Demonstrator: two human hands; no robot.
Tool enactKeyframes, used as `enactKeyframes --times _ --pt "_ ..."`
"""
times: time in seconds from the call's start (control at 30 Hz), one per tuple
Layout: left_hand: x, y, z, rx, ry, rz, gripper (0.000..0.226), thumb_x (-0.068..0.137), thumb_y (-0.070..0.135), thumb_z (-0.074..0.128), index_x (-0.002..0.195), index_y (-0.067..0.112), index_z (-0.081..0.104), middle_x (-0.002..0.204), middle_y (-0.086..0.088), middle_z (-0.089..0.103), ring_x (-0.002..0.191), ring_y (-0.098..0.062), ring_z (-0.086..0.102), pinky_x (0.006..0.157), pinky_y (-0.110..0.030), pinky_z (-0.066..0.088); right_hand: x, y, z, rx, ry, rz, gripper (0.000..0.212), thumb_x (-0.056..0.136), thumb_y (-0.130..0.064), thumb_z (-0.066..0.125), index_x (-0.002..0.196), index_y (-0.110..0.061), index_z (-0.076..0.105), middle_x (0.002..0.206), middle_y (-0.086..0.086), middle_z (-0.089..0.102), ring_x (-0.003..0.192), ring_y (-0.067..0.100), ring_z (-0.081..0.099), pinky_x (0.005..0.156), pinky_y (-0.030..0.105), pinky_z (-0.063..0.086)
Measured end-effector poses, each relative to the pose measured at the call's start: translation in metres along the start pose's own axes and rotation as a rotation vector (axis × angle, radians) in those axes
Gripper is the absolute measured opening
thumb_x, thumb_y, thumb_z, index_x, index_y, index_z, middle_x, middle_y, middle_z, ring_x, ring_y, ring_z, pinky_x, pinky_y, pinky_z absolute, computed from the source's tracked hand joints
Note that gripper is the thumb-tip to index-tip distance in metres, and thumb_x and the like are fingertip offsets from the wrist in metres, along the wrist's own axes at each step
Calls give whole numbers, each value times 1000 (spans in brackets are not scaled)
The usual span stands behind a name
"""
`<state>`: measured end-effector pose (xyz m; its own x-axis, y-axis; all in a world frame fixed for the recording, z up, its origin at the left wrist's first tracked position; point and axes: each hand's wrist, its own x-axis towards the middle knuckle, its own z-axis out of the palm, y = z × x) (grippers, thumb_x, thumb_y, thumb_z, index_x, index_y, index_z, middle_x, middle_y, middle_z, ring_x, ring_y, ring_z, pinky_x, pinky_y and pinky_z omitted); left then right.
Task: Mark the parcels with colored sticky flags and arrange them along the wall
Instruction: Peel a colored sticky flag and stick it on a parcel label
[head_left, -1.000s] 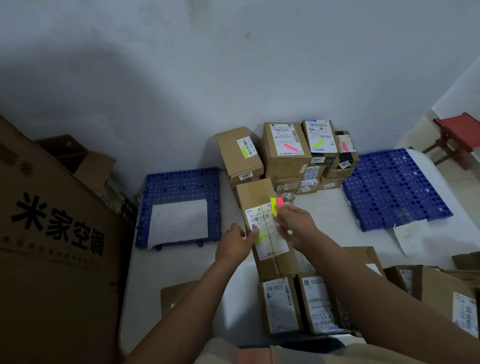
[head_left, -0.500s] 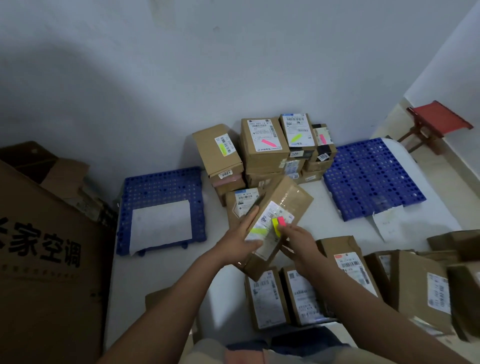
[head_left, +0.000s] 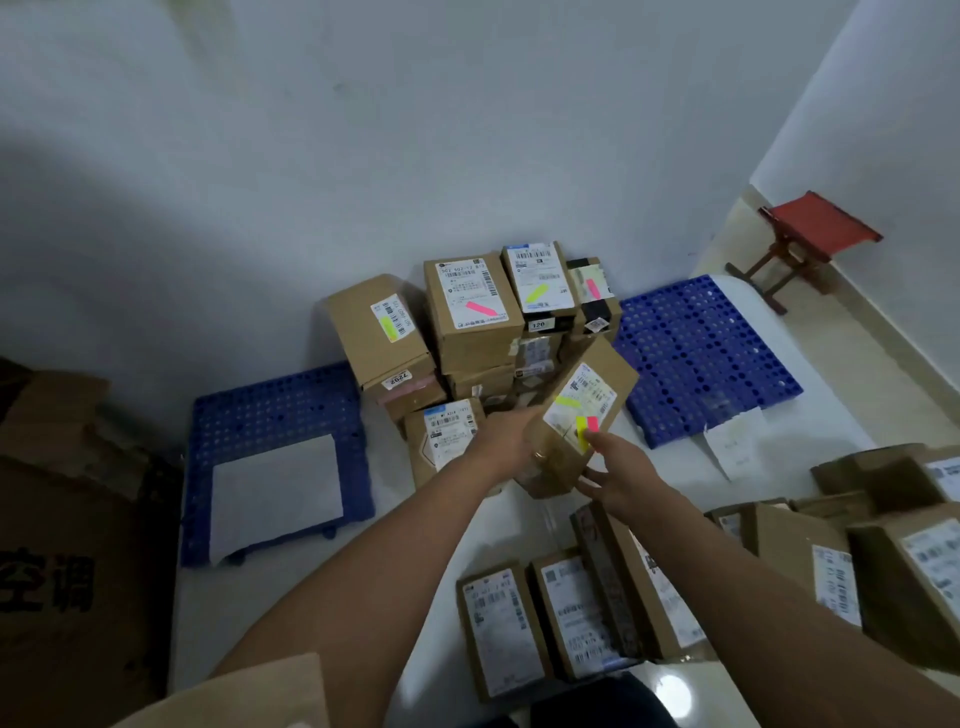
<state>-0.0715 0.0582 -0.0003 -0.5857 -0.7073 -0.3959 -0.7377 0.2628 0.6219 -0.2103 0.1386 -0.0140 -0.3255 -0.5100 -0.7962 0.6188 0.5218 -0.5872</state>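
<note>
Head view shows a brown parcel (head_left: 576, 421) held tilted in the air between the two hands. The left hand (head_left: 506, 441) grips its left side, fingers curled around the edge, and the right hand (head_left: 621, 480) supports its lower right corner from below while its fingertips pinch a small pad of sticky flags (head_left: 587, 430), yellow and pink, against the label. A yellow flag (head_left: 567, 401) is already stuck on the label of this parcel, just above the pad. Just beyond the hands, a stack of marked parcels (head_left: 472, 317) stands against the wall (head_left: 415, 130), with pink and yellow flags on their labels. One parcel (head_left: 447, 439) lies directly left of the left hand, touching the stack. Nearer than the right hand, a row of parcels without flags (head_left: 561, 623) lies on the white surface (head_left: 415, 545). More boxes (head_left: 883, 561) are on the right of the right arm. A blue perforated mat (head_left: 275, 415) lies far left of the left hand, with a white sheet (head_left: 275, 496) on it, and a second blue mat (head_left: 701, 353) is right of the held parcel. A red stool (head_left: 810, 234) stands on the floor, well beyond the right hand.
</note>
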Motion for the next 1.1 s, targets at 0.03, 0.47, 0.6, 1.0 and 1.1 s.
enactKeyframes --times 0.03,0.47,0.6,1.0,1.1 --pt "4 5 3 6 3 12 61 90 9 61 146 26 46 135 -12 60 122 -32 56 96 -36 48 4 -2 -2 -4 6 8 18 95 -16 59 113 -13 63 102 8 62 104 30 58 87 41 49" --pt "-26 -33 16 -264 259 -68 34 97 4 54 127 15 64 141 -3 54 127 -21 52 94 -18 40 16 7 13 -108 2 8 25 95 -15 60 120 -11 57 109 6 59 103 23 56 97 37 49" --pt "-70 -78 18 -459 407 -234 28 99 5 51 116 19 68 127 -2 63 109 -15 60 91 -30 52 0 29 46 -183 -81 11 11 97 -14 57 107 -14 61 106 11 56 86 19 54 87 35 51" --pt "-259 -224 96 -483 348 -1174 115 76 57 76 156 37 -4 162 -11 -19 146 -45 7 117 -60 16 -30 140 84 -416 -248 146 8 93 -19 64 97 -12 65 104 8 64 97 19 60 84 29 48" --pt "-253 -215 116 -365 191 -1154 127 72 59 78 153 36 -17 157 -11 -35 148 -44 0 115 -65 17 -38 157 86 -464 -264 172 5 94 -18 63 94 -13 66 104 9 66 97 20 61 85 29 49"
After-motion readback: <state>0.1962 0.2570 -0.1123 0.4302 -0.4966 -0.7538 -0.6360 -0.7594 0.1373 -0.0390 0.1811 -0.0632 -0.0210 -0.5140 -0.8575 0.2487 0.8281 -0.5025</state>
